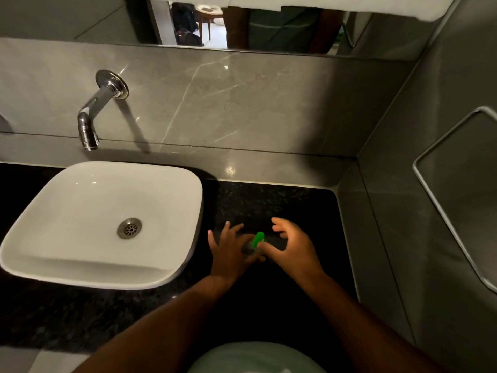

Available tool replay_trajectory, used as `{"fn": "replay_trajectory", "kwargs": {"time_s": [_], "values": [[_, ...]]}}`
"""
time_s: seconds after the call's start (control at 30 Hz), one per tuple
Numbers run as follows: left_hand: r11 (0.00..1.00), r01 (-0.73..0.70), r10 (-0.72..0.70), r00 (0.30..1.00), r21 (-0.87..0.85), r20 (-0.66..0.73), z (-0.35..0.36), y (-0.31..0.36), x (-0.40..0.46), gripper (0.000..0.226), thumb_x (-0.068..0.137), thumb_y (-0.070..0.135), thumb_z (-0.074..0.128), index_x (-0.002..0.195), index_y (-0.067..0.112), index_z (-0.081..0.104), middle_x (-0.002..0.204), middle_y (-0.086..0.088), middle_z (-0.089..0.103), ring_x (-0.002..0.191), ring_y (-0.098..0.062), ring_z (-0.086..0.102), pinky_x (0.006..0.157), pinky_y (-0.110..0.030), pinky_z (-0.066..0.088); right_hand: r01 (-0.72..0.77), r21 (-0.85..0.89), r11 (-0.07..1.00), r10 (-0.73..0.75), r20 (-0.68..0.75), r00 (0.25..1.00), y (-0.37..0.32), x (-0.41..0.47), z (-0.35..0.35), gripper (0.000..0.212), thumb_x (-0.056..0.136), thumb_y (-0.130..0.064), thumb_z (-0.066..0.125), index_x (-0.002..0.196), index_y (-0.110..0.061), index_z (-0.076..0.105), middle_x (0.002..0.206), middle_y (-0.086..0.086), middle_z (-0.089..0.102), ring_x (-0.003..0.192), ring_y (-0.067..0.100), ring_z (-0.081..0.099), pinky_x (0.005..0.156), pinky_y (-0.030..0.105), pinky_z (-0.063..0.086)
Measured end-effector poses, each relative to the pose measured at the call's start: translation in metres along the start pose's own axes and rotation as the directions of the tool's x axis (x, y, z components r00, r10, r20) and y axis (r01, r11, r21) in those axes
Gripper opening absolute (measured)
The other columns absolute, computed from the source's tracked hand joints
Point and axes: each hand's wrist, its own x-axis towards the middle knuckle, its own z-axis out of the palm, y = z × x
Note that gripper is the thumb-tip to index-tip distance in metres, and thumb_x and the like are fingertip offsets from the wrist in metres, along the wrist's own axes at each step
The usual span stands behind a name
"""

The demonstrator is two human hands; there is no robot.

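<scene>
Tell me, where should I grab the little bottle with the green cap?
Take the bottle by its clear body, just below the green cap; the cap is narrow and might turn. The cap seems to point away toward the wall, so come from the near side, thumb on one flank, fingers on the other. The left hand and right hand are at those flanks.

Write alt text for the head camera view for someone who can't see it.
Two bare hands work a small clear bottle with a green cap over a dark speckled counter: the left hand lies on the bottle with fingers spread, the right hand has its thumb at the cap. A white basin and a chrome wall spout are to the left.
</scene>
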Motion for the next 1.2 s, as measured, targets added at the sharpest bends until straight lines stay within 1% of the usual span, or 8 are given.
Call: {"fn": "replay_trajectory", "kwargs": {"time_s": [0.1, 0.2, 0.4, 0.6, 0.83, 1.03, 1.1, 1.2], "values": [[1.000, 0.028, -0.029, 0.999, -0.013, -0.015, 0.004, -0.002, -0.003, 0.054, 0.073, 0.064, 0.060, 0.123, 0.045, 0.055, 0.148, 0.004, 0.039, 0.144, -0.022, 0.010, 0.108, -0.062, -0.011, -0.009, -0.099, 0.995, 0.007, -0.015, 1.000, -0.013, -0.008, 0.001, 0.057, 0.063, -0.061, 0.066, 0.114, -0.036, 0.056, 0.096, -0.018, 0.063, 0.092, 0.001, 0.060, 0.084, 0.027, 0.050], [0.999, 0.037, -0.037, 0.999, -0.015, 0.001, 0.010, -0.004, -0.004, 0.049, 0.079, 0.054, 0.061, 0.125, 0.042, 0.056, 0.148, 0.004, 0.039, 0.145, -0.021, 0.010, 0.108, -0.062, -0.011, 0.006, -0.223, 0.975, -0.014, -0.036, 0.999, -0.019, -0.012, 0.014, 0.051, 0.069, -0.056, 0.067, 0.114, -0.033, 0.057, 0.101, -0.013, 0.066, 0.094, 0.005, 0.060, 0.082, 0.025, 0.047], [1.000, 0.015, -0.015, 1.000, -0.018, 0.019, 0.006, -0.006, 0.001, 0.048, 0.076, 0.053, 0.063, 0.122, 0.042, 0.058, 0.147, 0.005, 0.042, 0.144, -0.023, 0.014, 0.107, -0.062, -0.011, -0.023, -0.370, 0.929, -0.046, -0.178, 0.983, -0.032, -0.011, 0.033, 0.046, 0.074, -0.051, 0.068, 0.111, -0.025, 0.062, 0.102, -0.003, 0.069, 0.094, 0.016, 0.064, 0.081, 0.036, 0.054], [1.000, -0.022, 0.023, 0.999, -0.019, 0.045, 0.005, -0.011, 0.006, 0.051, 0.069, 0.058, 0.064, 0.118, 0.045, 0.059, 0.146, 0.002, 0.044, 0.143, -0.026, 0.015, 0.105, -0.064, -0.011, -0.016, -0.461, 0.887, -0.032, -0.096, 0.995, -0.042, -0.007, 0.028, 0.044, 0.078, -0.043, 0.066, 0.117, -0.022, 0.062, 0.112, 0.001, 0.068, 0.104, 0.019, 0.061, 0.091, 0.040, 0.050], [0.999, -0.008, 0.013, 0.995, -0.049, 0.103, 0.000, -0.012, 0.011, 0.063, 0.060, 0.071, 0.060, 0.119, 0.049, 0.057, 0.146, 0.003, 0.043, 0.143, -0.026, 0.015, 0.104, -0.064, -0.013, 0.059, -0.477, 0.877, -0.016, 0.094, 0.995, -0.048, -0.006, 0.010, 0.049, 0.082, -0.040, 0.062, 0.127, -0.021, 0.057, 0.121, 0.004, 0.064, 0.110, 0.021, 0.058, 0.095, 0.042, 0.046], [0.999, 0.012, -0.006, 0.988, -0.037, 0.156, -0.006, -0.008, 0.010, 0.074, 0.056, 0.077, 0.045, 0.124, 0.048, 0.052, 0.148, 0.003, 0.041, 0.143, -0.026, 0.015, 0.104, -0.066, -0.011, 0.080, -0.467, 0.881, -0.009, 0.152, 0.988, -0.049, -0.005, 0.006, 0.054, 0.084, -0.043, 0.060, 0.131, -0.020, 0.053, 0.126, 0.005, 0.060, 0.113, 0.022, 0.056, 0.097, 0.043, 0.045], [1.000, 0.016, -0.013, 0.984, -0.013, 0.179, -0.007, -0.006, 0.008, 0.079, 0.057, 0.079, 0.044, 0.130, 0.049, 0.045, 0.152, 0.001, 0.036, 0.143, -0.027, 0.015, 0.105, -0.066, -0.009, 0.081, -0.417, 0.906, -0.039, 0.107, 0.994, -0.047, -0.008, 0.004, 0.057, 0.085, -0.043, 0.058, 0.135, -0.016, 0.048, 0.133, 0.007, 0.054, 0.119, 0.023, 0.053, 0.101, 0.043, 0.044], [0.999, -0.017, 0.005, 0.973, 0.049, 0.229, -0.002, -0.012, 0.006, 0.093, 0.065, 0.071, 0.062, 0.144, 0.043, 0.022, 0.157, -0.001, 0.023, 0.144, -0.027, 0.011, 0.109, -0.063, -0.001, 0.174, -0.133, 0.976, -0.198, -0.197, 0.960, -0.038, -0.022, -0.009, 0.046, 0.089, -0.030, 0.058, 0.131, -0.013, 0.052, 0.132, 0.008, 0.055, 0.119, 0.022, 0.054, 0.102, 0.040, 0.045]]}}
